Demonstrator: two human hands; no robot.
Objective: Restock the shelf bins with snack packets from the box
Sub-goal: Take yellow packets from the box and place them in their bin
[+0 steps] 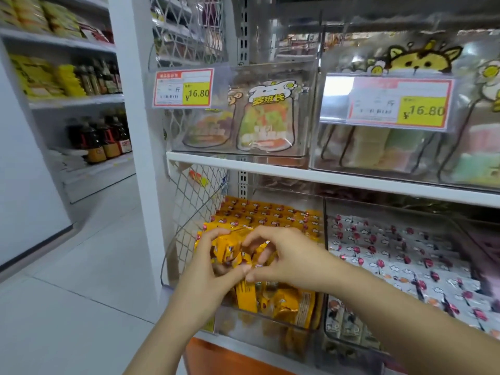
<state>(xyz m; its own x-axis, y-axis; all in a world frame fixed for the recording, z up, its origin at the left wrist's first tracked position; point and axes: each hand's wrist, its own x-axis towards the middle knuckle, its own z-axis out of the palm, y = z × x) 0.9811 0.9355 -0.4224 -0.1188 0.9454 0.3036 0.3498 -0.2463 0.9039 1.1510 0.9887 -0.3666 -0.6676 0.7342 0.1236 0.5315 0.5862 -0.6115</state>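
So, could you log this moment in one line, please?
stage: placing | left hand: grips orange packets | right hand: grips them too | position: over clear bin

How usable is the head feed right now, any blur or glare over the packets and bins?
Head view: the orange packets gripped in the left hand and right hand are smeared, print unreadable; white glare washes part of the right-hand price tag; the wide lens skews the shelf edge; far-left bottles are soft.

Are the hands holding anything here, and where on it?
A bunch of yellow snack packets: the left hand grips its left side, the right hand pinches its right side.
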